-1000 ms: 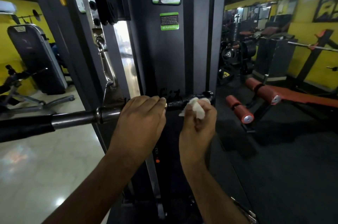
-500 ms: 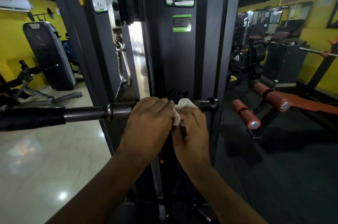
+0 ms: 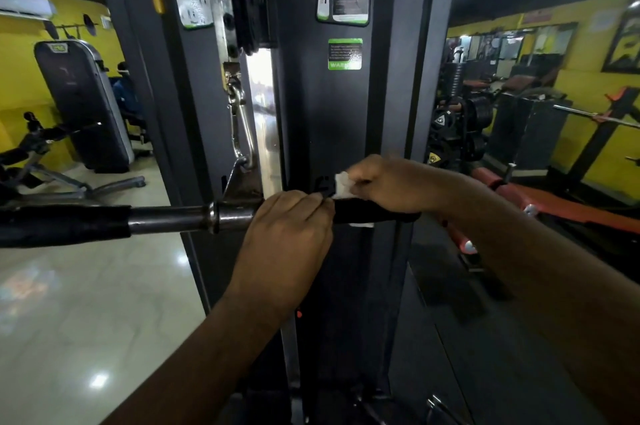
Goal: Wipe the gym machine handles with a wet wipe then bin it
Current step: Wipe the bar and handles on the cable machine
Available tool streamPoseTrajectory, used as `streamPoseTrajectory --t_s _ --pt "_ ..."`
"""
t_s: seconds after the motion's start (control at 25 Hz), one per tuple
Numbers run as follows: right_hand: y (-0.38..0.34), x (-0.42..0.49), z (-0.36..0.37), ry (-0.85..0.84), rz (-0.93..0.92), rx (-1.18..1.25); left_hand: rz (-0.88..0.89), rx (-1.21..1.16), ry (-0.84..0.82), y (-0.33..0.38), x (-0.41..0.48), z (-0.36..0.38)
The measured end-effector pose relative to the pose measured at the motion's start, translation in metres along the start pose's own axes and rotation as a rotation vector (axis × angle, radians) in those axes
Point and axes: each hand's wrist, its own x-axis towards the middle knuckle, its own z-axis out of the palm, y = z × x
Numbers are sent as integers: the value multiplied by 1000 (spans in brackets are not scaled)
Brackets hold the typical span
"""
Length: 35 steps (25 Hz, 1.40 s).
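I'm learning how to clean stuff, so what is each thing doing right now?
Left hand: grips the steel pull-down bar.
Right hand: holds the white wet wipe wrapped round the bar's black rubber handle.
Wipe: crumpled, not yet binned.
Silver snap hook: clipped to the bar's top bracket.

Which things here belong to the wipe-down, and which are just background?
In the job:
wet wipe, held on the right grip by the right hand
left hand gripping the bar

Just there:
red bench
warning sticker
weight plates
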Motion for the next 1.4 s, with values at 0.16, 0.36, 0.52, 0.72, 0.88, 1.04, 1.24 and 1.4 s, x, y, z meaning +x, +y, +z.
streamPoseTrajectory --t_s 0.16,0.36,0.52,0.72,0.88,1.04,1.24,1.4 --pt "11 -11 7 63 42 42 -14 -28 -11 -1 1 0" --pt "31 -30 -1 63 186 -87 -6 -68 -10 1 2 0" --pt "43 -56 16 420 278 -235 -8 -79 -3 1 5 4" --pt "18 -61 94 1092 451 1085 10 -32 -8 0 5 9" --pt "3 -34 107 1126 481 1915 41 11 -22 -1 4 8" --pt "-29 -25 101 1040 338 2322 27 2 -14 -1 5 4" --pt "-44 -18 98 1073 227 2367 25 -36 -14 -2 6 4" --pt "-77 -26 119 916 278 1934 52 -63 -41 -5 7 2"
